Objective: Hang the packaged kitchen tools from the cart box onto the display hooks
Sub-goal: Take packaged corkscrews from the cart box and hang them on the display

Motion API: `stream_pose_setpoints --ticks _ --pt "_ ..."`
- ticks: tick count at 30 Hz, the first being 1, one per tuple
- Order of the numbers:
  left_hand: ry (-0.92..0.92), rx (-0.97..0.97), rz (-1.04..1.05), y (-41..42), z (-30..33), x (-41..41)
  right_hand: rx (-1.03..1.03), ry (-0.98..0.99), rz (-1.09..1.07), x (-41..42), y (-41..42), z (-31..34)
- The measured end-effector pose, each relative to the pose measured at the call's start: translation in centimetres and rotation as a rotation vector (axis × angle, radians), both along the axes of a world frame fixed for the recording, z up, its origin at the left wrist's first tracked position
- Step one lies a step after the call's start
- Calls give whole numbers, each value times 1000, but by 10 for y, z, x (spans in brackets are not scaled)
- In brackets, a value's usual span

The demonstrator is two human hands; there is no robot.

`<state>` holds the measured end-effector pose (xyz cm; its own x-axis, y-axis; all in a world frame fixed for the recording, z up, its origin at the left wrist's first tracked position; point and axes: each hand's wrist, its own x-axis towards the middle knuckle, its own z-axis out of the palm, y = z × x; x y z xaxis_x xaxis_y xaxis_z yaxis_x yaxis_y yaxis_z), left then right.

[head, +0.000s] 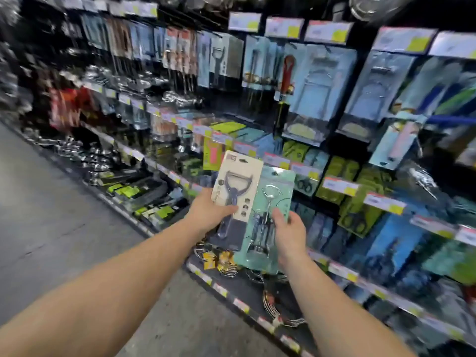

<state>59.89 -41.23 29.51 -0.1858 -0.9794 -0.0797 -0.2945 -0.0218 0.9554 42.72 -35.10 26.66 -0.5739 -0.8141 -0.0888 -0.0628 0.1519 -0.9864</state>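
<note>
My left hand (pixel 208 211) grips a cream card pack with a dark peeler (pixel 235 186), thumb across its front. My right hand (pixel 288 233) holds a mint-green card pack with a metal corkscrew (pixel 268 217) by its right edge, thumb on the front. The peeler pack overlaps the left side of the corkscrew pack. Both are held upright at chest height in front of the display wall (pixel 322 99), where packaged tools hang in rows. The cart box is out of view.
Rows of carded kitchen tools hang on hooks with price tags (pixel 340 185) along the rails. Wire racks (pixel 278 313) and metal pans (pixel 108 155) sit on the bottom shelf. Grey floor (pixel 51 215) stretches to the left. The picture is motion-blurred.
</note>
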Motion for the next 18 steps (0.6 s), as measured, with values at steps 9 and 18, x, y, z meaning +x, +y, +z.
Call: stream_pose_setpoints --ticks 9,18 --pt "89 -146 220 -134 50 99 -190 29 177 96 -172 67" --pt "144 -200 297 -306 93 98 -279 -39 257 93 -351 117"
